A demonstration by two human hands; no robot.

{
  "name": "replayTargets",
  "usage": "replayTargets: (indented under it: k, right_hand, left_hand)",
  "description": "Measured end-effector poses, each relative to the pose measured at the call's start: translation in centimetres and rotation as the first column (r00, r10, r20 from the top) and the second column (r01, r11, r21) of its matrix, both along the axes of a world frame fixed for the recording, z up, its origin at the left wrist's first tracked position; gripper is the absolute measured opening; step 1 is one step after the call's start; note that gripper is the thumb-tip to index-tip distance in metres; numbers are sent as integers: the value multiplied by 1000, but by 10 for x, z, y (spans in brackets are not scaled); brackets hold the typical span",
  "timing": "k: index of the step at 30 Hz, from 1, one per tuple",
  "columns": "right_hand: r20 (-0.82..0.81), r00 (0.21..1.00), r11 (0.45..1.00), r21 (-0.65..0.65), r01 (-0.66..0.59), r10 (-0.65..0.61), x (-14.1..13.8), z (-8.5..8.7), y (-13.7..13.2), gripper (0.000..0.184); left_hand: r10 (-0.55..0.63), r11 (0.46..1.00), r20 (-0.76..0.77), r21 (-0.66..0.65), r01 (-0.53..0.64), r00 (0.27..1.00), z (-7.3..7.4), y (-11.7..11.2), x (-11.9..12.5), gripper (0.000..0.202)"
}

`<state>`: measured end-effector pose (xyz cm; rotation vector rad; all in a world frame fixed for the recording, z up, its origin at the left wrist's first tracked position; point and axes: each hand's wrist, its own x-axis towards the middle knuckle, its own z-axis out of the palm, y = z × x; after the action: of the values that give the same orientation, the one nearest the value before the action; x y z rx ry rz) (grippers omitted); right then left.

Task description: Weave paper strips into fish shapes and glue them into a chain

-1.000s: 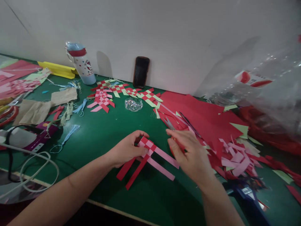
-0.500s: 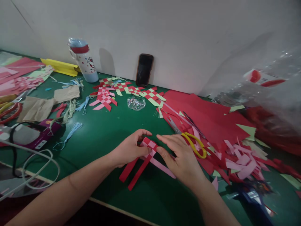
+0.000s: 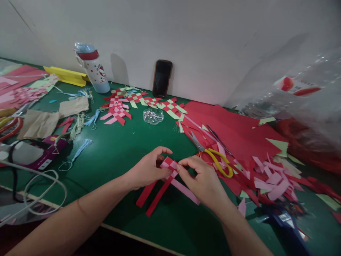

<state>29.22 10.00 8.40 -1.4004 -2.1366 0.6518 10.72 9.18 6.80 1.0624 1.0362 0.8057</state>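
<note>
Between my hands, just above the green table, is a woven paper piece (image 3: pixel 168 163) of red and pink strips with a checkered top. Two red strips and a pink one hang loose from it towards me. My left hand (image 3: pixel 149 166) grips its left side, thumb on top and fingers curled behind. On the other side my right hand (image 3: pixel 198 176) pinches the right corner between thumb and forefinger. Yellow-handled scissors (image 3: pixel 218 161) lie open beside my right hand on red paper.
Finished woven paper fish (image 3: pixel 117 111) and a clear dish of small beads or eyes (image 3: pixel 153 116) lie ahead. A phone (image 3: pixel 162 78) and a bottle (image 3: pixel 96 73) stand by the wall. Paper scraps (image 3: pixel 274 183) cover the right; tassels (image 3: pixel 80 147) and a white cable (image 3: pixel 65 188) lie left.
My right hand's fingers have closed from spread to a pinch on the right corner of the woven piece. My left hand keeps its hold; the view has shifted slightly.
</note>
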Motion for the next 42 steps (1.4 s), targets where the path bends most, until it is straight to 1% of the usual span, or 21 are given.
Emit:
replayTargets:
  k: [3, 11, 15, 18, 22, 26, 29, 32, 36, 38, 39, 40, 42]
  right_hand:
    - [-11, 1000, 1000, -12, 4, -5, -1, 0, -1, 15]
    - [-1, 1000, 998, -64, 14, -14, -1, 0, -1, 17]
    - [-12, 1000, 997, -76, 28, -29, -1, 1, -1, 17]
    - [-25, 1000, 998, -68, 6, -8, 0, 1, 0, 17]
    - [-14, 1000, 999, -45, 16, -17, 2, 1, 2, 17]
    - [7, 1000, 999, -28, 26, -25, 2, 2, 4, 18]
    - [1, 1000, 999, -35, 9, -9, 3, 3, 4, 20]
    - [-19, 1000, 997, -78, -5, 4, 8, 4, 6, 24]
    - [-42, 998, 991, -121, 48, -54, 18, 6, 9, 31]
    - [-38, 996, 994, -78, 77, -80, 20, 7, 10, 29]
    - [-39, 995, 996, -15, 94, -94, 21, 8, 10, 27]
    - [-42, 994, 992, 72, 104, -101, 21, 9, 10, 24]
    - [-39, 995, 957, 273, 100, -93, 19, 10, 9, 18]
  left_hand:
    - [6, 1000, -52, 19, -5, 999, 2, 0, 0, 47]
    - [18, 998, -54, 68, -14, 998, 1, 0, -1, 48]
    - [28, 999, -22, 34, -28, 999, 2, 0, 0, 48]
    - [40, 999, -11, 12, -40, 999, 4, 0, -1, 50]
    - [3, 1000, -31, 11, -2, 1000, 5, 1, -4, 56]
    - [-21, 1000, -30, -22, 20, 999, 2, 1, -5, 57]
    - [-1, 999, 7, -46, 1, 1000, 1, 2, -5, 55]
    - [34, 999, 5, -39, -34, 999, 2, 3, -5, 53]
    - [76, 996, 30, -55, -74, 997, 4, 4, -5, 50]
    - [95, 994, 69, -68, -90, 993, 4, 4, -5, 46]
    - [106, 992, 95, -74, -100, 990, 4, 4, -5, 43]
    - [120, 991, 123, -80, -111, 985, 4, 5, -5, 40]
    - [153, 987, 173, -84, -140, 973, 4, 5, -5, 36]
